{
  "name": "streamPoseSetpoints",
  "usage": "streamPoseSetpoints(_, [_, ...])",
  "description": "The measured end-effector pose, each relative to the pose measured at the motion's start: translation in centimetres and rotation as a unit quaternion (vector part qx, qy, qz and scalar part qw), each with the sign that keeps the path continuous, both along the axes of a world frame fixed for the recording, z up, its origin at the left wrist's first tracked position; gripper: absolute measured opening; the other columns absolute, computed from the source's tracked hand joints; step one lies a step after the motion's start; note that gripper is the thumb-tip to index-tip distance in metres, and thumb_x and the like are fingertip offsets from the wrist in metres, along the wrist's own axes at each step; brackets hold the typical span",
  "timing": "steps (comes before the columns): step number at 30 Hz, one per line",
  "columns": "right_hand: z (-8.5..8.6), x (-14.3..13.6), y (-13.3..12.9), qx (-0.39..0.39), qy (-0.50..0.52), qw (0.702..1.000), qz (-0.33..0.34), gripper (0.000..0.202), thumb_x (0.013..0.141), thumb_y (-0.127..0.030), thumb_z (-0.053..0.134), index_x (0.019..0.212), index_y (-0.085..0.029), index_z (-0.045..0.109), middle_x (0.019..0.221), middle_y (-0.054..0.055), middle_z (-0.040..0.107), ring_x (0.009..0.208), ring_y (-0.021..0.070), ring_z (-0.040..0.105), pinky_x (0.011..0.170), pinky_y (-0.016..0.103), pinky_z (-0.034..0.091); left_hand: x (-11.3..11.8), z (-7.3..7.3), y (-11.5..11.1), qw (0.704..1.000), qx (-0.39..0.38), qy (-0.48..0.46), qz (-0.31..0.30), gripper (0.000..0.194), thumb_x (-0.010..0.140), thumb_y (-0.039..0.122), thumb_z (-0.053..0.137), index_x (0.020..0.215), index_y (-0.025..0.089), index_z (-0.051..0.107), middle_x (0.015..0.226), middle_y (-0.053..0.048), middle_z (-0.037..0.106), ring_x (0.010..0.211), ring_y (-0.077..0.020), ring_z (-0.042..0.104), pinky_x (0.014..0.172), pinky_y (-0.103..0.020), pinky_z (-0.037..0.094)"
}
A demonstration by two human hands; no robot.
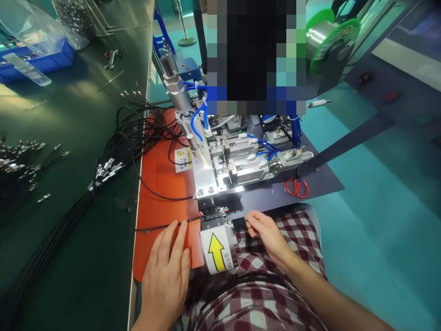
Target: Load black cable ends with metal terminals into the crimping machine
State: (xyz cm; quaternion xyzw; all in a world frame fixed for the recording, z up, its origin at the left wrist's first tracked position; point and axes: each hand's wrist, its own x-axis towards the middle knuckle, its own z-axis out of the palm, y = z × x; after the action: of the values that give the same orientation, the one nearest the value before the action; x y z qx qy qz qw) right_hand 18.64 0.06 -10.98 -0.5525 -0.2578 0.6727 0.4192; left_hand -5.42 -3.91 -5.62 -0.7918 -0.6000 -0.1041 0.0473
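Two bare hands in view, right? What's each one doing with that black cable (pixel 155 227)?

Yep, two. The left hand (pixel 165 271) lies palm down, fingers a little spread, with a couple of fingertips on the cable and the thumb off it. So more of a light touch than a pinch. The right hand (pixel 265 232) is curled, thumb and forefinger pressed together; can't tell if anything thin is between them.

OK, so where's the cable relative to that grip?

It runs by the left fingertips, across the orange panel (pixel 155 170), and its tip with the coloured wires (pixel 224 210) sits at the near end of the machine (pixel 205 177), left of the right hand and apart from it. Wires are too small to count, sorry.

And the rest, counted?

One pair of red-handled scissors (pixel 297 187), one spool (pixel 320 39) with green flanges, one blue tray (pixel 58 59), one yellow arrow (pixel 216 253), one warning sticker (pixel 179 157). Plus one bundle of black cables (pixel 69 216) on the dark green table (pixel 79 115), way too packed for me to count
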Motion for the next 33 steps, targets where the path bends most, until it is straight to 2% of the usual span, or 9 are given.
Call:
streamPoseSetpoints(7, [0.1, 0.8, -1.4, -0.001, 0.000, 1.000, 0.004, 0.032, 0.075, -0.047, 0.065, 0.068, -0.018, 0.054, 0.062, -0.004, 0.050, 0.052, 0.0090, 0.039, 0.057, 0.026, 0.030, 0.1, 0.2, -0.1, 1.000, -0.014, 0.000, 0.007, 0.058, 0.096, 0.023, 0.034, 0.151, 0.027, 0.014, 0.140, -0.012, 0.041, 0.124, -0.0300, 0.042, 0.101, -0.045, 0.036])
streamPoseSetpoints(14, [-0.2, 0.7, -0.7, -0.012, -0.013, 1.000, 0.002, 0.036, 0.071, -0.051, 0.067, 0.068, -0.018, 0.056, 0.061, -0.004, 0.051, 0.052, 0.0099, 0.040, 0.056, 0.026, 0.031, 0.1, 0.3, 0.1, 1.000, -0.002, -0.002, 0.003, 0.060, 0.095, 0.024, 0.034, 0.151, 0.028, 0.012, 0.138, -0.012, 0.043, 0.122, -0.0305, 0.043, 0.099, -0.044, 0.037])
streamPoseSetpoints(19, [-0.8, 0.3, -0.6, 0.005, -0.031, 0.999, 0.013, 0.035, 0.077, -0.050, 0.063, 0.065, -0.018, 0.054, 0.059, -0.004, 0.050, 0.051, 0.0101, 0.041, 0.055, 0.026, 0.034, 0.1, 0.2, 0.1, 1.000, -0.005, -0.005, 0.004, 0.061, 0.095, 0.022, 0.035, 0.151, 0.027, 0.012, 0.139, -0.012, 0.043, 0.122, -0.0309, 0.043, 0.099, -0.043, 0.036])
streamPoseSetpoints(22, [-1.3, 0.3, -0.6, 0.045, -0.105, 0.992, 0.057, 0.029, 0.084, -0.046, 0.054, 0.080, -0.018, 0.061, 0.066, -0.001, 0.057, 0.053, 0.0127, 0.049, 0.055, 0.027, 0.039, 0.1, 0.1, 0.1, 1.000, -0.001, -0.005, 0.001, 0.061, 0.094, 0.022, 0.036, 0.151, 0.027, 0.013, 0.139, -0.011, 0.043, 0.123, -0.0300, 0.043, 0.099, -0.041, 0.035])
streamPoseSetpoints(24, [-1.3, 0.3, -0.4, 0.098, -0.224, 0.963, 0.113, 0.029, 0.090, -0.039, 0.046, 0.102, -0.019, 0.063, 0.084, 0.006, 0.066, 0.065, 0.0178, 0.059, 0.062, 0.031, 0.044, 0.0, 0.0, 0.1, 1.000, -0.001, -0.002, 0.002, 0.061, 0.095, 0.022, 0.036, 0.151, 0.026, 0.013, 0.138, -0.011, 0.043, 0.122, -0.0299, 0.043, 0.098, -0.041, 0.035])
streamPoseSetpoints(26, [-1.2, 0.2, 0.0, 0.148, -0.369, 0.899, 0.183, 0.036, 0.093, -0.029, 0.038, 0.121, -0.019, 0.058, 0.101, 0.011, 0.069, 0.082, 0.0237, 0.065, 0.071, 0.035, 0.046, 0.0, 0.0, 0.1, 1.000, -0.006, 0.002, 0.002, 0.061, 0.094, 0.022, 0.036, 0.151, 0.026, 0.014, 0.139, -0.011, 0.043, 0.122, -0.0300, 0.043, 0.097, -0.040, 0.035])
streamPoseSetpoints(27, [-1.1, 0.1, 0.3, 0.161, -0.431, 0.860, 0.221, 0.040, 0.093, -0.025, 0.036, 0.127, -0.018, 0.055, 0.103, 0.012, 0.070, 0.086, 0.0257, 0.066, 0.073, 0.036, 0.046, -0.1, 0.0, 0.0, 1.000, -0.011, 0.003, 0.001, 0.061, 0.094, 0.022, 0.036, 0.151, 0.025, 0.014, 0.139, -0.011, 0.043, 0.123, -0.0300, 0.042, 0.097, -0.040, 0.036])
streamPoseSetpoints(30, [-0.9, -0.4, 1.2, 0.172, -0.529, 0.768, 0.318, 0.047, 0.094, -0.019, 0.033, 0.140, -0.017, 0.043, 0.087, 0.011, 0.074, 0.075, 0.0266, 0.069, 0.065, 0.035, 0.044, -0.1, 0.0, 0.1, 1.000, -0.013, 0.003, 0.000, 0.061, 0.094, 0.023, 0.036, 0.151, 0.025, 0.013, 0.140, -0.011, 0.043, 0.123, -0.0302, 0.043, 0.097, -0.040, 0.036])
streamPoseSetpoints(33, [-1.2, -0.9, 1.7, 0.190, -0.562, 0.724, 0.352, 0.048, 0.094, -0.018, 0.035, 0.142, -0.018, 0.040, 0.081, 0.010, 0.075, 0.070, 0.0252, 0.069, 0.060, 0.032, 0.041, -0.1, 0.1, 0.1, 1.000, -0.003, -0.001, 0.000, 0.061, 0.095, 0.023, 0.035, 0.151, 0.026, 0.013, 0.139, -0.011, 0.044, 0.122, -0.0301, 0.044, 0.096, -0.041, 0.037])
